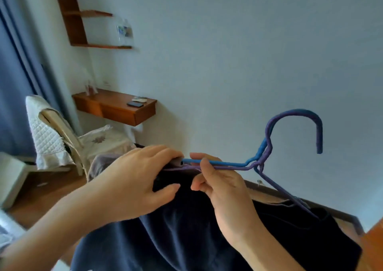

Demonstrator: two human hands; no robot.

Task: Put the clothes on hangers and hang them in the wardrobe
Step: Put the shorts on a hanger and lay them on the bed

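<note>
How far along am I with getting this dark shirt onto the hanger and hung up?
Partly there. Done: the far arm of the blue hanger already sits inside the navy garment. In hand: your left hand pulls fabric over the near arm's end while your right hand pinches the hanger. Left: seat that shoulder, then hang it up; no wardrobe is in view.

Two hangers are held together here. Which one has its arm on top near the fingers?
The bright blue hanger: its arm runs above the purple hanger, whose arm sits just beneath and whose other arm slopes down into the dark navy garment.
</note>
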